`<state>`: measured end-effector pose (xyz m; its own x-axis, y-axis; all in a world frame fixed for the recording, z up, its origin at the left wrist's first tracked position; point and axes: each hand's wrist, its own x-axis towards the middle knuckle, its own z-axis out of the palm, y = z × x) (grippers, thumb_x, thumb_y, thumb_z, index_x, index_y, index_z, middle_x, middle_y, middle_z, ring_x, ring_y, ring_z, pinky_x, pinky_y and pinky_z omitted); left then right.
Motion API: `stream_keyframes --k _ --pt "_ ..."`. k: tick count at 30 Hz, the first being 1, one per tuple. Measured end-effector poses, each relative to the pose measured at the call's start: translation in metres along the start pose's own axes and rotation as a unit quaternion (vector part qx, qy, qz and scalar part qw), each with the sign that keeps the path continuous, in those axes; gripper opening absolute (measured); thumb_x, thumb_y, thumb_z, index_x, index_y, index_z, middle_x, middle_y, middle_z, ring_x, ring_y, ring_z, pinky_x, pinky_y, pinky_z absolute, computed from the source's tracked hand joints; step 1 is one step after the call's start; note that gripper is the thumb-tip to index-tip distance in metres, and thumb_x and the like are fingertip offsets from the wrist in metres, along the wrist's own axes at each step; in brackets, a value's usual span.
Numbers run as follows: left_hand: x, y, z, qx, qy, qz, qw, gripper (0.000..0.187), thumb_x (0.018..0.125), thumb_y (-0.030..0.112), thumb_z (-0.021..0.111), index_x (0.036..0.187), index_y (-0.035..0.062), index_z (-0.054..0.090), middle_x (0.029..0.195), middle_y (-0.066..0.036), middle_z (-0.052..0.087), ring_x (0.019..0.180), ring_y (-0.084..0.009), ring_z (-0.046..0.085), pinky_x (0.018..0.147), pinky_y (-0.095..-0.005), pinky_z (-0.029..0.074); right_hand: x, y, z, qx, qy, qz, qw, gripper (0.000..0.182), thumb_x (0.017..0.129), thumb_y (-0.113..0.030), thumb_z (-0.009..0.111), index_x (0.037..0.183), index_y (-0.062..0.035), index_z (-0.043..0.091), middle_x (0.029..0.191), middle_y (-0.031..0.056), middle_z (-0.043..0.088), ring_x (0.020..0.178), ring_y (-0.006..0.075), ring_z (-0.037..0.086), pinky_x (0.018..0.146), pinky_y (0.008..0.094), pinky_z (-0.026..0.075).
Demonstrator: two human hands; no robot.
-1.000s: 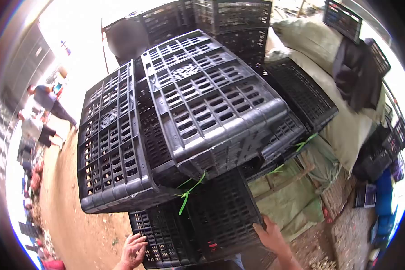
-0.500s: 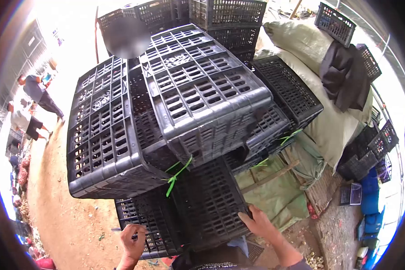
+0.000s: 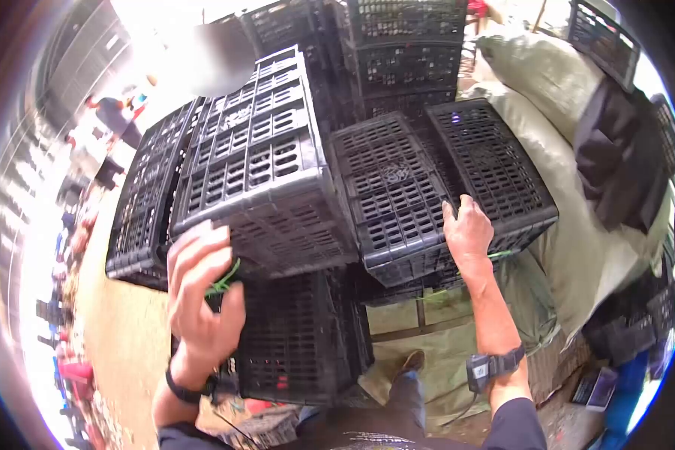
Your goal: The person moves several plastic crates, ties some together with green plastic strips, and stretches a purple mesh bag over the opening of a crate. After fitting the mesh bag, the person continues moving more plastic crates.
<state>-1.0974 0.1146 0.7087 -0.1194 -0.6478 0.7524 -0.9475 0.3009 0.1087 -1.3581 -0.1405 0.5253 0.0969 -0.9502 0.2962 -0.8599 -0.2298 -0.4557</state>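
Observation:
My left hand [image 3: 206,296] is raised in front of a large black plastic crate [image 3: 259,161]. Its fingers are spread and slightly blurred, and I see nothing in them. Behind it a green tie [image 3: 223,279] hangs at the crate's lower edge. My right hand [image 3: 469,231] has its fingers bent over the near edge of another black crate [image 3: 394,176], by the gap to the crate [image 3: 495,157] on its right. Its fingertips are partly hidden. Below the stack, an open black crate [image 3: 289,337] sits close to my body.
More black crates [image 3: 409,64] are stacked behind. Pale stuffed sacks [image 3: 532,142] and a dark cloth [image 3: 626,157] lie to the right. Green sheeting [image 3: 454,330] covers the ground by my foot [image 3: 412,362]. A person [image 3: 116,120] stands at the far left on the dirt floor.
My right hand has left the lower crate's rim and moved up to a stacked crate's edge. My left hand has risen and opened. The camera view has shifted.

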Motion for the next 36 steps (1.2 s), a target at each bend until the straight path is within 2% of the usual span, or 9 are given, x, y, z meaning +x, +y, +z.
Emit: stream_keyframes --k 1,5,11,16,19,22,27,33,36 --pt "0.017 0.005 0.011 0.023 -0.016 -0.019 0.999 0.028 0.085 0.011 0.063 0.109 -0.0034 0.059 0.121 -0.021 0.061 0.117 -0.0381 0.054 0.103 -0.0501 0.039 0.009 0.004 0.001 0.007 -0.009 -0.018 1.0 0.037 0.089 -0.034 0.065 0.102 0.0 0.059 0.094 0.0186 0.067 0.092 0.039 0.063 0.077 0.0467 0.052" --pt "0.055 0.01 0.047 0.129 -0.114 -0.089 0.981 0.048 0.08 0.018 0.072 0.122 -0.0009 0.059 0.129 -0.018 0.057 0.121 -0.0327 0.053 0.105 -0.0425 0.038 0.022 0.02 0.01 -0.067 -0.011 -0.113 0.991 0.035 0.091 -0.036 0.062 0.096 -0.0015 0.059 0.093 0.019 0.067 0.088 0.0366 0.067 0.074 0.0469 0.054" --pt "0.055 0.0 0.069 0.22 -0.096 -0.108 0.965 0.052 0.073 0.023 0.079 0.118 0.002 0.063 0.126 -0.014 0.061 0.119 -0.0317 0.055 0.105 -0.0423 0.038 0.026 0.022 0.023 0.097 -0.189 0.055 0.976 0.042 0.092 -0.039 0.058 0.099 0.0025 0.058 0.094 0.0257 0.067 0.092 0.0442 0.065 0.08 0.0518 0.05" --pt "0.058 -0.006 0.066 0.19 -0.066 -0.083 0.976 0.047 0.067 0.026 0.084 0.105 0.0024 0.069 0.114 -0.014 0.068 0.109 -0.0301 0.061 0.105 -0.0425 0.039 0.027 0.05 0.032 0.188 -0.164 0.056 0.967 0.045 0.087 -0.038 0.063 0.084 0.0061 0.065 0.088 0.0316 0.065 0.092 0.0457 0.063 0.079 0.0506 0.048" --pt "0.055 -0.015 0.064 0.151 -0.067 -0.09 0.982 0.047 0.066 0.026 0.084 0.104 0.0021 0.07 0.114 -0.014 0.067 0.109 -0.0308 0.061 0.103 -0.0429 0.041 0.017 0.069 -0.031 0.201 -0.163 0.042 0.965 0.044 0.087 -0.04 0.065 0.084 0.0035 0.067 0.071 0.0233 0.064 0.067 0.0314 0.063 0.066 0.0444 0.047" --pt "0.056 -0.017 0.059 0.16 -0.08 -0.071 0.981 0.047 0.07 0.032 0.082 0.103 0.0014 0.069 0.114 -0.016 0.067 0.109 -0.0315 0.061 0.107 -0.044 0.037 0.005 0.085 -0.115 0.207 -0.189 0.073 0.957 0.04 0.09 -0.033 0.065 0.072 0.0025 0.061 0.06 0.0006 0.052 0.056 0.0092 0.046 0.051 0.0318 0.037" --pt "0.058 -0.026 0.056 0.152 -0.107 -0.04 0.982 0.049 0.071 0.034 0.081 0.106 0.0025 0.069 0.119 -0.015 0.065 0.115 -0.0296 0.058 0.111 -0.0463 0.032 -0.056 0.103 -0.227 0.134 -0.242 0.115 0.954 0.032 0.082 -0.023 0.068 0.066 0.0034 0.06 0.056 0.0026 0.053 0.053 0.0095 0.049 0.049 0.0308 0.037" --pt "0.06 -0.016 0.054 0.128 -0.11 -0.059 0.984 0.043 0.071 0.011 0.077 0.111 0.0028 0.067 0.125 -0.013 0.063 0.121 -0.0281 0.056 0.113 -0.0465 0.03 -0.146 0.112 -0.334 -0.039 -0.292 0.168 0.941 0.025 0.071 -0.017 0.072 0.069 0.0058 0.061 0.054 0.0125 0.054 0.049 0.0148 0.053 0.049 0.0323 0.039" --pt "0.062 0.016 0.063 -0.033 -0.049 -0.002 0.998 0.039 0.068 0.003 0.074 0.105 -0.0013 0.065 0.123 -0.02 0.062 0.118 -0.0386 0.055 0.107 -0.0491 0.037 -0.183 0.124 -0.367 -0.069 -0.287 0.192 0.936 0.024 0.067 -0.017 0.073 0.065 0.0049 0.064 0.053 0.0154 0.056 0.045 0.0217 0.053 0.048 0.0322 0.04"
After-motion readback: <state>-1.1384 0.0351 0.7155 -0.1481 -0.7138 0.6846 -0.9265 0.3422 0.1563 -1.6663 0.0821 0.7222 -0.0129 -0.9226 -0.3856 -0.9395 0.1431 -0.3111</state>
